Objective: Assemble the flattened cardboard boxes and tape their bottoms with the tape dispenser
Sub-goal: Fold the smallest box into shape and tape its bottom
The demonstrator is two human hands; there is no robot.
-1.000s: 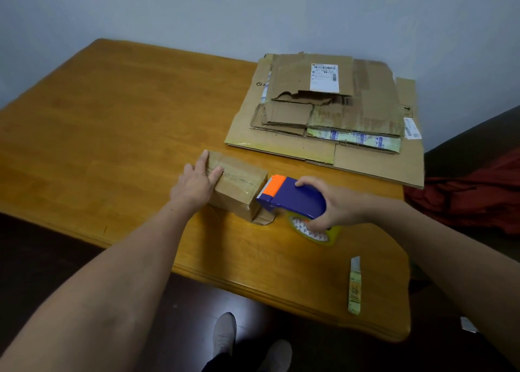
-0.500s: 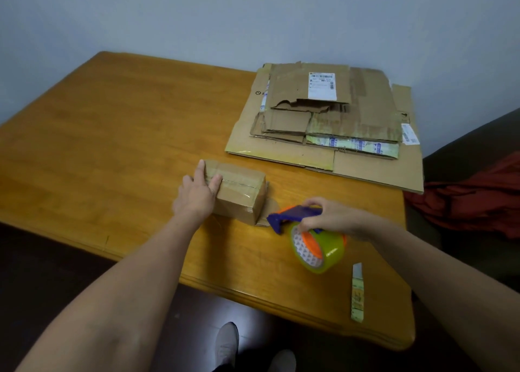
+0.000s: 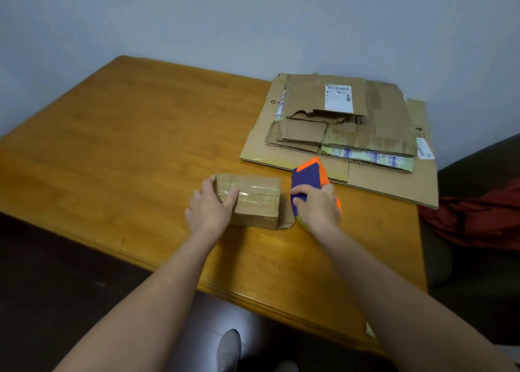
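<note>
On the wooden table (image 3: pixel 112 146), the left hand (image 3: pixel 209 209) grips the left end of a small brown cardboard box (image 3: pixel 254 202), whose long axis runs nine to three. Just beside its three o'clock end, the right hand (image 3: pixel 318 207) clasps a purple-and-orange plastic tape dispenser (image 3: pixel 306 177). Flattened brown cardboard boxes (image 3: pixel 380 118) lie stacked beyond, at one o'clock.

Pale blue-grey wall (image 3: pixel 253 19) behind wooden table (image 3: pixel 126 146), dark floor (image 3: pixel 42 273), red cloth (image 3: pixel 478 219) at right.

Open table (image 3: pixel 112 146) surface from 9 to 12 o'clock of small box (image 3: pixel 253 200). Tape dispenser (image 3: pixel 306 178) just beside it at 3 o'clock, narrow gap. Flattened cardboard stack (image 3: pixel 351 135) blocks 1 to 2 o'clock. Left hand (image 3: pixel 208 211) covers the box's 8 o'clock end.
</note>
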